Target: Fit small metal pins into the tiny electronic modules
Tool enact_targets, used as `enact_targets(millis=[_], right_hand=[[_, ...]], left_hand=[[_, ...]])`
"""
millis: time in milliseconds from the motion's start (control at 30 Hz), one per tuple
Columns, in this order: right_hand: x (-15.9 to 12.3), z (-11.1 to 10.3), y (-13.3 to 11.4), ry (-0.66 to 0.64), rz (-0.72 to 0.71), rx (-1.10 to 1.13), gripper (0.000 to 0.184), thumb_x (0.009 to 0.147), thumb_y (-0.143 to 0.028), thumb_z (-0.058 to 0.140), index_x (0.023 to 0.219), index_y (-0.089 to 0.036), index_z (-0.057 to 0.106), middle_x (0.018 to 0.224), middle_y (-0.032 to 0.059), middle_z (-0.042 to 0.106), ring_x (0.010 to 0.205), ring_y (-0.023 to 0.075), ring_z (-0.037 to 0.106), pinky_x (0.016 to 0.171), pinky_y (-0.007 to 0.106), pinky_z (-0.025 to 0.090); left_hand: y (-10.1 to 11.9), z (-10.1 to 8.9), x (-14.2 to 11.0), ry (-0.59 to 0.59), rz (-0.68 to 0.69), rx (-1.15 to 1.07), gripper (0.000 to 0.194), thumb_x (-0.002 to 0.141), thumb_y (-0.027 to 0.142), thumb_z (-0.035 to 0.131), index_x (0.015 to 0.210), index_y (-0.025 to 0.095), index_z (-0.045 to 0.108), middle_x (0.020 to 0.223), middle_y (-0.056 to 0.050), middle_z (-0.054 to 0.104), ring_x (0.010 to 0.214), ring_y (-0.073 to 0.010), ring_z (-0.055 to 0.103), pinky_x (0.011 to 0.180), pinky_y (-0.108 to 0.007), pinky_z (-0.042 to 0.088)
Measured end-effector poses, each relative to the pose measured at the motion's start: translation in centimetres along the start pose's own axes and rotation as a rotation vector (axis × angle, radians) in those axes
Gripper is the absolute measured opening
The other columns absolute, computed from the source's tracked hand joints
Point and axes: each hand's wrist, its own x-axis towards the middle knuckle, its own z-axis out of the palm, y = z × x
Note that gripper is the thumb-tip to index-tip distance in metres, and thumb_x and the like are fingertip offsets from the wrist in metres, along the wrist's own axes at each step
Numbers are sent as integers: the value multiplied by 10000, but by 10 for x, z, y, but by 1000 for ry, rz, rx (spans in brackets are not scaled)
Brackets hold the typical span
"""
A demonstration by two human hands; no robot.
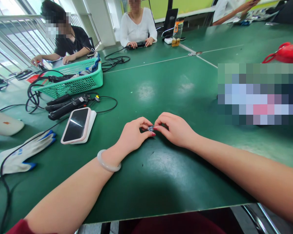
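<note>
A small shiny silvery-grey piece [150, 128] sits between the fingertips of both hands, low over the green table; it is too small for me to tell its kind. My left hand [134, 130], with a pale bangle [108, 162] on its wrist, pinches it from the left between thumb and fingers. From the right, my right hand [174, 128] closes its thumb and index finger at the piece's other side. The fingertips partly cover it. Tiny dark bits lie on the tabletop just below the hands.
Left of my hands are a phone [76, 125], black corded tools [68, 105], a work glove [21, 156] and a green basket [75, 84] of cables. A bottle [177, 32] stands farther back. Three people sit around the green table [127, 195]. A red item [289, 52] lies right.
</note>
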Motion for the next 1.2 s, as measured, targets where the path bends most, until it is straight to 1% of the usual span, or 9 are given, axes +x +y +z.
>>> enact_targets(millis=[67, 200, 300, 400, 633, 867, 1067, 1133, 1200], right_hand=[[-1, -2, 0, -47, 3, 10, 140, 879, -230, 525, 799, -188, 631, 841, 26, 620, 782, 143, 570, 718, 271, 432], [-6, -3, -3, -252, -18, -11, 121, 837, -307, 601, 818, -203, 660, 837, 17, 627, 763, 146, 582, 703, 273, 445], [-8, -2, -5, -288, -55, -74, 112, 848, -252, 566, 813, -200, 660, 829, 17, 623, 750, 141, 581, 694, 271, 445], [-8, -2, -4, -248, -90, -108, 146, 865, -227, 525, 796, -193, 649, 818, 22, 617, 734, 139, 576, 679, 267, 444], [-7, -5, -1, -14, -162, -181, 206, 914, -253, 466, 872, -185, 656, 907, 46, 646, 792, 152, 584, 702, 270, 451], [-9, -6, -3, -11, -237, -311, 271, 928, -235, 422, 880, -212, 688, 908, 37, 671, 789, 155, 576, 676, 273, 436], [-10, -6, -2, 100, -212, -270, 267, 929, -235, 428, 925, -200, 693, 915, 45, 667, 817, 152, 586, 718, 267, 453], [-10, -4, -3, 74, -199, -255, 260, 928, -264, 445, 907, -190, 693, 900, 48, 663, 816, 155, 590, 719, 271, 457], [-11, -1, -5, -6, -211, -256, 237, 918, -285, 474, 929, -194, 692, 908, 48, 659, 822, 163, 593, 720, 281, 459]], left_hand=[[-3, -1, 2, 28, -29, -46, 225, 679, 280, 717, 873, 210, 627, 819, 4, 703, 785, -145, 635, 740, -265, 476], [-8, -3, 5, 86, -74, -65, 205, 701, 264, 693, 884, 202, 623, 835, -8, 709, 785, -145, 645, 741, -271, 481], [-8, -2, 5, 88, -75, -52, 195, 699, 256, 692, 875, 201, 627, 815, -7, 707, 768, -146, 644, 738, -275, 483], [-7, -2, 4, 76, -68, -62, 199, 688, 241, 698, 871, 202, 629, 829, -6, 708, 771, -146, 642, 739, -275, 484], [-6, 0, 2, -30, -47, -103, 246, 659, 292, 735, 865, 203, 635, 799, 0, 700, 763, -150, 641, 769, -294, 484], [-6, 1, 0, -92, -8, -169, 259, 651, 287, 744, 867, 196, 632, 822, -5, 700, 782, -148, 648, 779, -296, 489], [-8, -1, 4, -17, -53, -188, 256, 665, 285, 731, 876, 179, 632, 798, -15, 701, 755, -149, 644, 764, -300, 483], [-9, -1, 6, 24, -97, -268, 259, 677, 291, 722, 881, 165, 624, 812, -31, 709, 753, -151, 645, 759, -304, 480], [-11, -1, 8, 58, -137, -435, 284, 689, 311, 716, 896, 150, 608, 824, -49, 718, 773, -157, 653, 771, -310, 479]])
